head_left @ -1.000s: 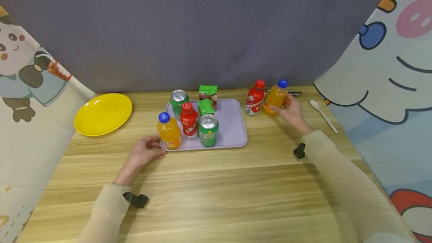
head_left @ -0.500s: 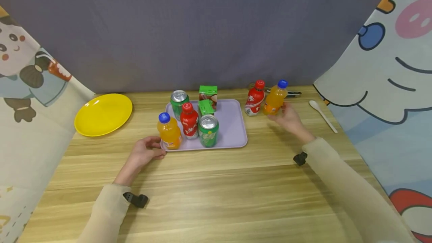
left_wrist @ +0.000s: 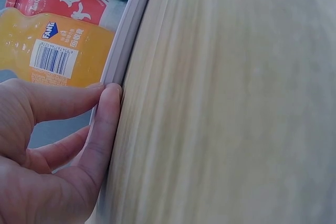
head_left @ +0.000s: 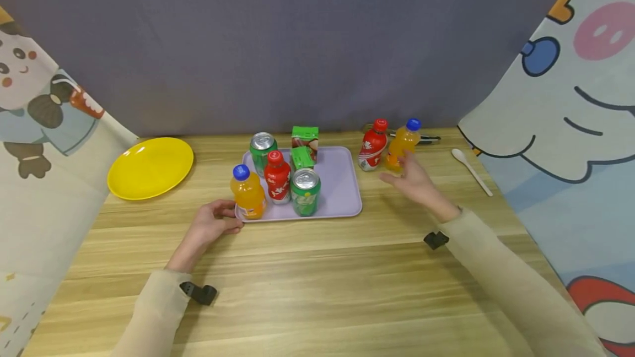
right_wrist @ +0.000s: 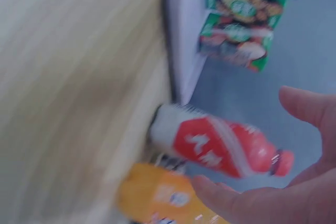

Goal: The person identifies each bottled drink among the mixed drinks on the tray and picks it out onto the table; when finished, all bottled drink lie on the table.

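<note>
A lilac tray carries an orange soda bottle, a red bottle, two green cans and two small green-topped cartons. My left hand pinches the tray's front left corner between thumb and finger, as the left wrist view shows. To the right of the tray, a second red bottle and a second orange soda bottle stand upright on the table. My right hand is just in front of that orange bottle, thumb and fingers spread, holding nothing.
A yellow plate lies at the left back of the table. A white spoon lies at the right. Behind the right-hand bottles lies a dark, thin utensil, partly hidden. A grey curtain closes the back.
My right hand has let go of the orange bottle and drawn slightly back from it, with its fingers spreading. The left hand has stayed at the tray's corner.
</note>
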### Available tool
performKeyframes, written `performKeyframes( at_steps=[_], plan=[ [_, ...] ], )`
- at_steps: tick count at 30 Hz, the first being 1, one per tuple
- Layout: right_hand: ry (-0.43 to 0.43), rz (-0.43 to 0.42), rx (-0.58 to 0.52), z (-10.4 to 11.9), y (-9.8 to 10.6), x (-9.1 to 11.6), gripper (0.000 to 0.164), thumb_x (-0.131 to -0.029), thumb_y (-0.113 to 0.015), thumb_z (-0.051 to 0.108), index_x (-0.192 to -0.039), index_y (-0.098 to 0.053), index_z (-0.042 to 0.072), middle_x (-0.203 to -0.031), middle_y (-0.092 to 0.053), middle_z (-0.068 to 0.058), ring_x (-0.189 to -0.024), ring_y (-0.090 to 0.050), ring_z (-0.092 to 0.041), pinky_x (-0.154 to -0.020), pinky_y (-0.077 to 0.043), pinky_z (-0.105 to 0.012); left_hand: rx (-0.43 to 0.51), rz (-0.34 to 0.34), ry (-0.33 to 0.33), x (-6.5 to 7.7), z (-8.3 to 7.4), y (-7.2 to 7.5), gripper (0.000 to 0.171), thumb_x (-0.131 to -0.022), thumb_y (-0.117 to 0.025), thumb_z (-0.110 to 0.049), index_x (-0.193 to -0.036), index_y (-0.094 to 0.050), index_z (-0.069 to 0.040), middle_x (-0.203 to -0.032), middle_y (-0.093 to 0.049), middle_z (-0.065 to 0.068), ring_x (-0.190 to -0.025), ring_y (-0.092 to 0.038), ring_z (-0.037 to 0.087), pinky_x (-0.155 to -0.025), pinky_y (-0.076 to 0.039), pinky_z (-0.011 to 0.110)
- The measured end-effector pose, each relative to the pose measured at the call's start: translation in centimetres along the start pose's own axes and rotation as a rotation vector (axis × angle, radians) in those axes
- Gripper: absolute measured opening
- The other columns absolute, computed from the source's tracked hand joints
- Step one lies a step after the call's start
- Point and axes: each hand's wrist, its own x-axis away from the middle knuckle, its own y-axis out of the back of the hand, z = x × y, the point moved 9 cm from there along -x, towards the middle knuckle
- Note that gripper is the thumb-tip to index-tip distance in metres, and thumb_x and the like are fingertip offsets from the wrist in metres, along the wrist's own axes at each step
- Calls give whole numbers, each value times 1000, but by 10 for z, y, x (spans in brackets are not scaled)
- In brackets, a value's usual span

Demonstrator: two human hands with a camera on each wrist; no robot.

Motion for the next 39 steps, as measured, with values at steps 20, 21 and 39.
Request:
performKeyframes(
  at_steps=[20, 21, 39],
  plan=[
    [421, -62, -123, 116, -32, 20, 71, -86, -73, 25, -142, -35, 1, -137, -47, -15, -125, -44, -30, -102, -43, -41, -5, -3, -1, 1, 2, 1, 57, -82, -66, 12, -133, -41, 11, -110, -53, 26, -79, -64, 22, -75, -59, 33],
    [458, -83, -137, 122, -33, 23, 67, -86, -74, 23, -139, -40, 1, -135, -49, -14, -123, -46, -28, -102, -44, -40, -6, -3, -3, 1, 2, 1, 57, -82, -66, 12, -134, -41, 12, -110, -53, 26, -79, -64, 21, -75, -59, 33],
    [706, -16, -323, 189, -93, 52, 56, -80, -79, 13, -128, -53, -1, -125, -58, -13, -114, -55, -28, -94, -50, -38, -16, 4, 2, 0, 1, 2, 58, -83, -66, 11, -135, -40, 11, -111, -53, 27, -79, -64, 22, -75, -59, 33]
  ],
)
